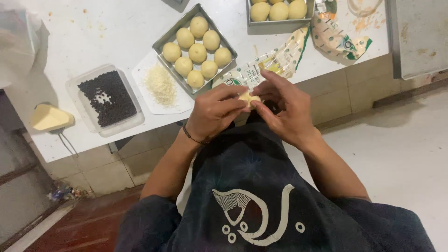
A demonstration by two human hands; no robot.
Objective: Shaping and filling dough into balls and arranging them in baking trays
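Observation:
Both my hands meet over a small piece of pale yellow dough [248, 98], held just off the near edge of the white counter. My left hand [213, 112] cups it from the left with fingers curled around it. My right hand [282, 109] pinches it from the right with the fingertips. Most of the dough is hidden between the fingers. Beyond my hands a metal tray [161, 43] holds several round dough balls [198, 52] in rows.
A clear container of dark chocolate chips [107, 98] and a white board with grated cheese [161, 85] lie left of the tray. A second tray of dough balls [278, 10] and opened plastic wrappers [284, 58] sit at the back right. A pale yellow block [49, 117] rests at the counter's left end.

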